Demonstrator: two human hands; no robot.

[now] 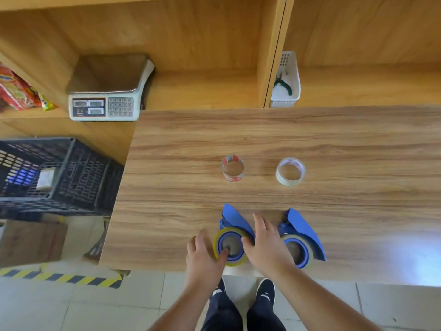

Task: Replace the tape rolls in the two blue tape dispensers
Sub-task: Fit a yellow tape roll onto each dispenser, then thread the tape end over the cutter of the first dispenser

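Two blue tape dispensers lie near the table's front edge, the left dispenser with a yellowish roll on its hub and the right dispenser with a pale roll. My left hand rests at the left roll's rim, thumb tip in the hub. Between the two dispensers lies my right hand, fingers spread, its thumb on the left roll's right side. Farther back stand a red-printed tape roll and a clear tape roll.
A weighing scale sits on the shelf at the back left. A white basket with pliers stands at the back. A black crate is left of the table. Wooden table surface lies between the rolls and shelf.
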